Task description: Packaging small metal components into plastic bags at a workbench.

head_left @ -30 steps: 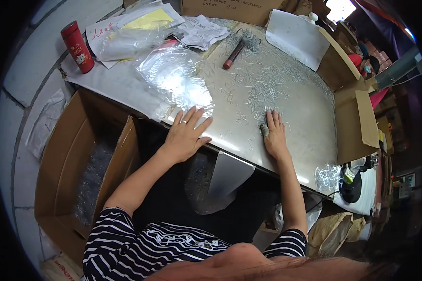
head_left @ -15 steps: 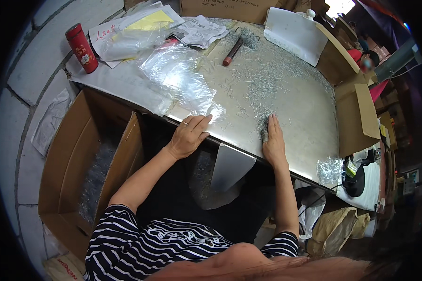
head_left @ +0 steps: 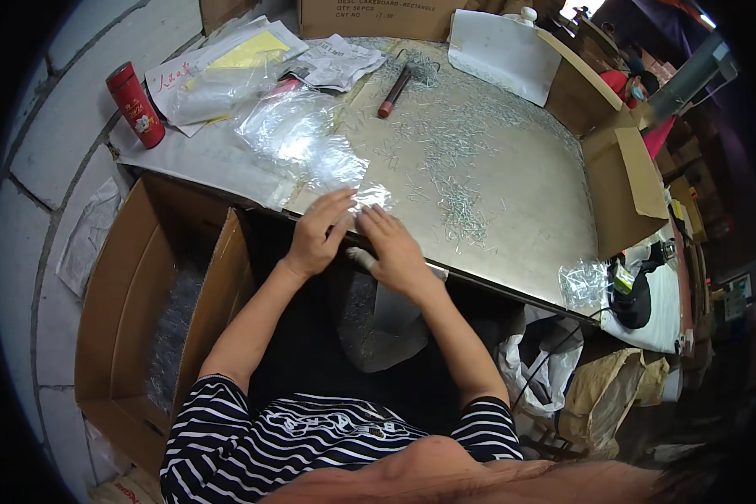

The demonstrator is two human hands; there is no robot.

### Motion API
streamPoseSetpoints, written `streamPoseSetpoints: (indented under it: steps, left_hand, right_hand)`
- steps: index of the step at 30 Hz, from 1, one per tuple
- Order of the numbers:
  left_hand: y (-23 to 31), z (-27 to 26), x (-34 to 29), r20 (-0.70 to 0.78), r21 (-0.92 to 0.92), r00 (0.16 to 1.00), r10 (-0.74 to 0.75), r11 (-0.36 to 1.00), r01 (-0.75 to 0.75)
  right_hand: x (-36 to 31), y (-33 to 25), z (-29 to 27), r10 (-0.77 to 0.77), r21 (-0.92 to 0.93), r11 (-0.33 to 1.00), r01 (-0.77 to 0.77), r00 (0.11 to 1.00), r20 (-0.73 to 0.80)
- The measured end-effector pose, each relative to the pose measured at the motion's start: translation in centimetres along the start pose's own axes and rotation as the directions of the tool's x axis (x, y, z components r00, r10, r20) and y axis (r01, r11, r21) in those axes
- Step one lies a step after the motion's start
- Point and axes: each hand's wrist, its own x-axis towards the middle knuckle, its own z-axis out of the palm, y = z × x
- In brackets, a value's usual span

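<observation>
Both hands, left hand (head_left: 317,238) and right hand (head_left: 392,249), lie flat with open grip at the frame's centre, holding nothing, on a clear crinkled plastic bag (head_left: 311,151); it could slip off the shiny metal bench (head_left: 512,193) edge.

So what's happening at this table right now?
A person in a striped shirt sits at a metal-topped table, both hands together at its near edge. The left hand and right hand rest on or pinch a small clear plastic bag there; whether either has a firm grip cannot be told. Small metal pieces lie scattered over the tabletop, more clear bags are heaped to the left, and an open cardboard box stands beside the person's left arm.
</observation>
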Motion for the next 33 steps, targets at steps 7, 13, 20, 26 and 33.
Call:
streamPoseSetpoints:
  steps: [7, 13, 20, 26, 33]
  left_hand:
    - [-4.3, -1.3, 3.2, 0.098, 0.116, 0.945, -0.313, 0.946, 0.302]
    - [0.7, -2.0, 1.7, 0.238, -0.507, 0.961, -0.142, 0.826, 0.247]
    - [5.3, 2.8, -4.1, 0.298, -0.763, 0.813, -0.5, 0.388, 0.517]
    - [6.8, 2.8, -5.9, 0.36, -0.448, 0.866, -0.347, 0.75, 0.487]
    - [8.7, 2.8, -7.2, 0.657, -0.387, 0.647, -0.388, 0.562, 0.731]
  right_hand:
    - [-0.5, -0.7, 2.3, -0.023, -0.275, 0.961, -0.022, 0.987, -0.158]
    - [-1.9, -1.4, 0.1, 0.174, 0.213, 0.972, -0.102, 0.921, -0.349]
    - [-7.2, -4.3, -0.7, 0.684, 0.815, 0.523, -0.249, 0.693, -0.228]
    - [-11.5, -4.9, -1.3, 0.626, 0.862, 0.371, -0.346, 0.779, 0.043]
    - [-13.6, -4.3, -3.3, 0.603, 0.778, 0.375, -0.503, 0.77, 0.207]
